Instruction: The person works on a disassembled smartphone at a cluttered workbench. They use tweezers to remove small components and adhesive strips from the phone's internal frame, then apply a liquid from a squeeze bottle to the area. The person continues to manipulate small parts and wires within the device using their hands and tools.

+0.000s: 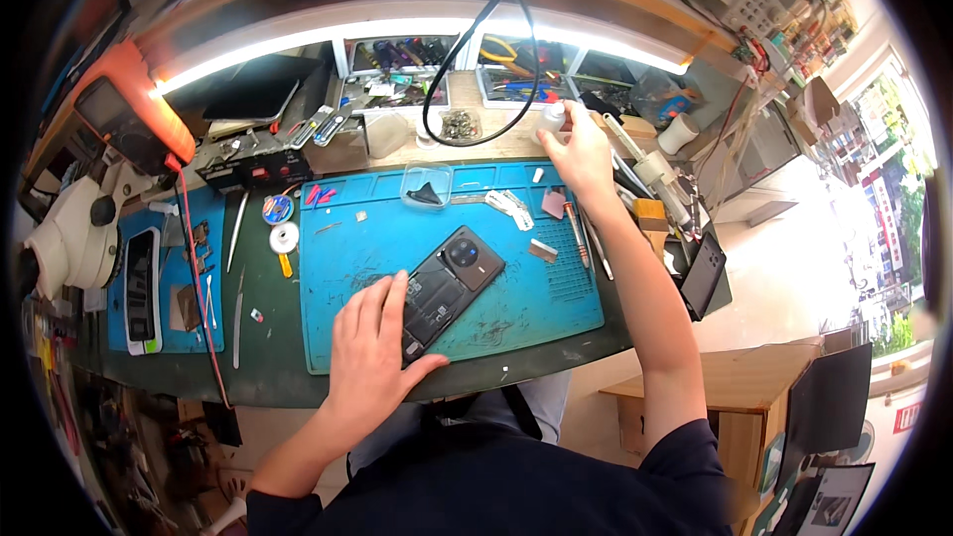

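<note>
My left hand (369, 342) rests at the lower left end of a dark smartphone (457, 288) with a round camera bump, which lies back up on the blue silicone mat (347, 228); the thumb is spread along the near edge. My right hand (581, 149) is closed round a small whitish bottle (549, 120) at the back right of the mat. Near it are a clear box with a dark piece inside (425, 187), white strips (508, 206), a pink pad (553, 201) and pen-like tools (576, 233).
A microscope (65, 238), an orange meter (144, 104), a second mat holding another phone (141, 288) and solder spools (283, 236) stand left. Parts trays (397, 87) line the back under a light bar; a black cable (481, 10) hangs down. A tool rack (645, 179) stands right.
</note>
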`<action>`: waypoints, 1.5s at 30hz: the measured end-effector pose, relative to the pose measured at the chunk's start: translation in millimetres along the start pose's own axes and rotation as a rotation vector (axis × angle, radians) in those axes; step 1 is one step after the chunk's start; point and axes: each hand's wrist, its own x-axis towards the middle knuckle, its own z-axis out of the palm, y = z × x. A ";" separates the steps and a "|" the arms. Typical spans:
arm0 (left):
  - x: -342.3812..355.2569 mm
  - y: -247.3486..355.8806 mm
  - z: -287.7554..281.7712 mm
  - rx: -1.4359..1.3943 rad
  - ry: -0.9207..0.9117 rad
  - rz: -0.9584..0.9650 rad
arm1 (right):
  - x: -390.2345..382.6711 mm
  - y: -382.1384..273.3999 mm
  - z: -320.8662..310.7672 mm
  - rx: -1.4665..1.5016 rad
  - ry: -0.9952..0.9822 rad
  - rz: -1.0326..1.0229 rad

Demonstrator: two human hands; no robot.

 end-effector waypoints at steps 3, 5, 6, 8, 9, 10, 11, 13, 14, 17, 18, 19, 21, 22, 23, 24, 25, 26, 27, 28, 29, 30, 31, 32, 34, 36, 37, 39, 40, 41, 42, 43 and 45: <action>0.7 -3.7 1.4 -0.025 -0.016 0.014 | 8.2 4.2 13.9 -0.089 -0.105 0.111; -0.3 -10.4 -0.4 -0.054 -0.006 0.026 | 7.3 -1.1 12.3 -0.024 -0.140 0.119; 0.4 -14.7 -1.2 -0.068 -0.013 0.034 | 2.4 -2.6 9.1 0.009 -0.103 0.076; 1.6 -21.4 -4.3 -0.099 -0.037 0.044 | -5.8 -1.9 2.8 -0.162 0.032 -0.021; 2.8 -24.2 -7.5 -0.113 -0.050 0.044 | -13.0 -0.2 -6.7 -0.148 0.057 -0.030; 4.0 -28.6 -11.7 -0.123 -0.057 0.037 | -22.1 -24.9 -22.3 -0.046 0.005 0.032; 5.0 -31.7 -16.1 -0.157 -0.044 0.022 | -32.8 -35.2 -32.2 0.008 0.003 0.014; 9.8 -38.0 -22.2 -0.236 -0.011 -0.005 | -59.6 -57.4 -54.1 0.091 -0.037 -0.016; 12.7 -41.4 -21.5 -0.219 0.077 -0.051 | -73.1 -61.0 -57.6 0.111 -0.069 -0.023; 23.8 -56.5 -32.0 -0.206 0.091 -0.132 | -102.8 -71.4 -68.0 0.202 -0.161 -0.057; 25.9 -61.4 -30.5 -0.201 0.109 -0.113 | -107.1 -75.2 -66.9 0.202 -0.195 -0.076; 28.7 -65.1 -26.9 -0.195 0.126 -0.093 | -108.9 -78.1 -64.6 0.202 -0.228 -0.096; 32.3 -63.2 -27.1 -0.179 0.097 -0.083 | -110.0 -86.3 -51.8 0.220 -0.287 -0.199; 37.0 -58.0 -26.3 -0.178 0.050 -0.085 | -110.7 -90.7 -47.1 0.218 -0.311 -0.247; 40.6 -55.9 -25.9 -0.177 0.003 -0.087 | -111.2 -97.6 -41.6 0.209 -0.338 -0.282; 43.4 -59.0 -23.5 -0.123 -0.037 -0.063 | -110.6 -102.9 -36.1 0.204 -0.356 -0.312; 43.8 -60.0 -24.3 -0.097 -0.055 -0.078 | -111.3 -105.7 -30.3 0.203 -0.377 -0.342; 43.9 -60.3 -26.2 -0.071 -0.073 -0.093 | -114.1 -103.7 -23.0 0.212 -0.361 -0.382; 43.0 -60.4 -28.1 -0.045 -0.091 -0.107 | -117.2 -102.8 -21.5 0.229 -0.387 -0.434; 40.3 -62.9 -31.6 -0.034 -0.073 -0.102 | -119.2 -103.0 -20.6 0.246 -0.409 -0.489; 38.1 -63.9 -34.5 -0.072 -0.088 -0.120 | -121.4 -102.8 -20.5 0.263 -0.431 -0.544; 36.2 -64.6 -37.2 -0.111 -0.104 -0.137 | -123.2 -100.4 -22.0 0.258 -0.543 -0.562; 34.3 -64.6 -39.0 -0.150 -0.117 -0.154 | -123.8 -100.9 -24.2 0.215 -0.565 -0.593; 33.0 -64.4 -38.3 -0.139 -0.117 -0.147 | -124.0 -102.3 -26.8 0.172 -0.586 -0.623; 33.6 -62.1 -33.5 -0.123 -0.115 -0.126 | -124.2 -101.2 -28.8 0.136 -0.657 -0.631; 37.1 -58.6 -32.5 -0.073 -0.114 -0.069 | -123.6 -100.2 -30.2 0.142 -0.663 -0.628; 38.5 -57.9 -32.5 -0.047 -0.116 -0.038 | -124.2 -99.8 -30.6 0.146 -0.665 -0.624; 41.7 -58.4 -32.5 0.005 -0.112 0.034 | -124.8 -98.6 -30.2 0.149 -0.654 -0.636; 42.6 -58.6 -32.5 0.032 -0.114 0.071 | -125.6 -97.8 -29.5 0.153 -0.649 -0.640; 43.4 -57.9 -32.6 0.056 -0.111 0.097 | -125.8 -96.8 -28.7 0.160 -0.646 -0.644; 44.2 -56.4 -32.7 0.080 -0.109 0.123 | -125.5 -95.5 -27.9 0.168 -0.643 -0.647; 44.3 -55.2 -33.0 0.106 -0.107 0.149 | -125.7 -94.7 -26.7 0.178 -0.640 -0.651; 42.4 -55.7 -31.1 0.137 -0.092 0.177 | -126.7 -93.9 -26.1 0.180 -0.637 -0.652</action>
